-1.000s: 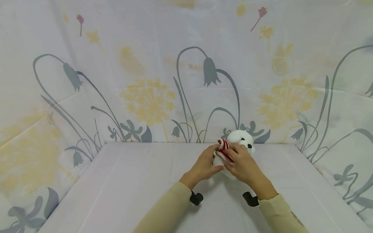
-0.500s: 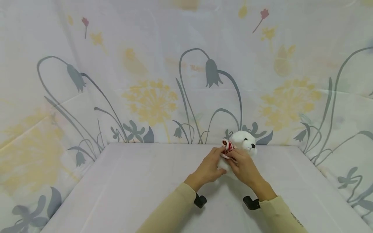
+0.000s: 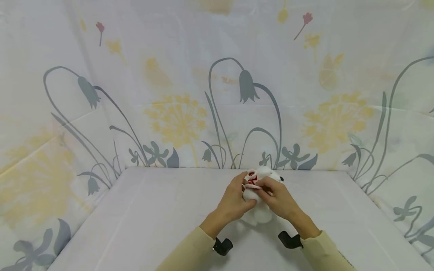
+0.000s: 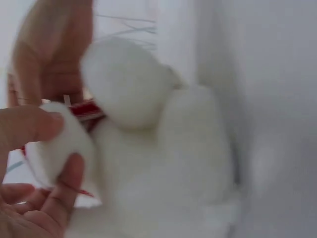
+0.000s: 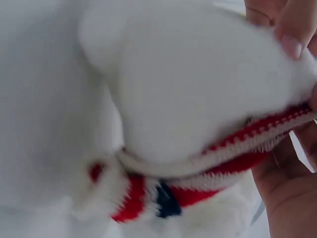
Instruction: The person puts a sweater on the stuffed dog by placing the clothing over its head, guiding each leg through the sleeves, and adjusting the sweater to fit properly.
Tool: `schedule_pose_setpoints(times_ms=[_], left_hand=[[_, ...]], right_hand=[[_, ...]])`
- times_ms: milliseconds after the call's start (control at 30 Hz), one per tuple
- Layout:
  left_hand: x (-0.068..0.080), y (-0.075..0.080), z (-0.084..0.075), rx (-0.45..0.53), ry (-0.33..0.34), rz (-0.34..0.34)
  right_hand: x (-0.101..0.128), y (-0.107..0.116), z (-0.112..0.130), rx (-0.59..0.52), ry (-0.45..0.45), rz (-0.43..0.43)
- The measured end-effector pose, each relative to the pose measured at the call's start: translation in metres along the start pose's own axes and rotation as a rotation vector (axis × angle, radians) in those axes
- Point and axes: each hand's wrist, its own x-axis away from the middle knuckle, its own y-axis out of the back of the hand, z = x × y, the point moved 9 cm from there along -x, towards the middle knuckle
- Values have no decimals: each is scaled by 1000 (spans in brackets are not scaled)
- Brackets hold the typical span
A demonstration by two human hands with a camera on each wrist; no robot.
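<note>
A white plush toy animal (image 3: 262,215) with a black nose is held low over the table, its head tipped away to the right. Red and white striped knit sweater (image 3: 252,180) fabric lies bunched about its upper body; the right wrist view shows the knit band (image 5: 193,168), with a dark blue patch, stretched round the white fur. My left hand (image 3: 232,199) grips the toy from the left, thumb toward me; the left wrist view shows fingers around a rounded white limb (image 4: 69,141). With thumb and fingers, my right hand (image 3: 280,197) pinches the sweater's edge.
The toy is over the far half of a white-covered table (image 3: 152,218). Behind it rises a flower-printed cloth backdrop (image 3: 217,113), which also encloses both sides. Black wrist cameras (image 3: 222,246) stick out beneath the cuffs.
Both hands have brought the toy a little left and nearer to me. Its head has tipped lower and turned, hiding most of the face. The sweater edge has shifted between the fingers.
</note>
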Motion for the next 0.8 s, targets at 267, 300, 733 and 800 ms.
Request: schedule_pose_setpoints(times_ms=[267,300,733,800], left_hand=[[20,9,-9,-117,1,79],[21,9,-12,-157,-20,74],[13,-1,-4,-180,-92,152],[13,-2,-3,-168,-82,171]], right_hand=[[0,-18,13,107,-4,111],[0,-18,13,137,-4,116],[4,-17,9,274,-34,199],[5,-17,7,228,-72,224]])
